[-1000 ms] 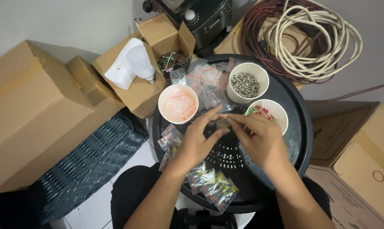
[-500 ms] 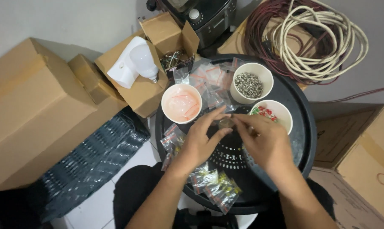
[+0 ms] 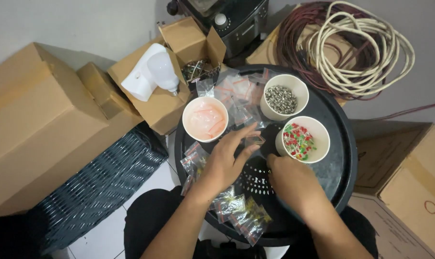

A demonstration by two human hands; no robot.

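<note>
Clear small plastic zip bag (image 3: 256, 139) sits at the fingertips of the left hand (image 3: 225, 160), fingers spread loosely over it on the round black perforated tray (image 3: 339, 144), while the right hand (image 3: 289, 180) is curled knuckles-up just below the white paper cup of red and green LEDs (image 3: 302, 139); its grip cannot be told. Half a second ago both hands met over the bag; now they are apart, the right pulled back, with the white cup of pinkish pieces (image 3: 205, 118), white cup of grey metal bits (image 3: 283, 97) and loose filled bags (image 3: 239, 216) unmoved.
</note>
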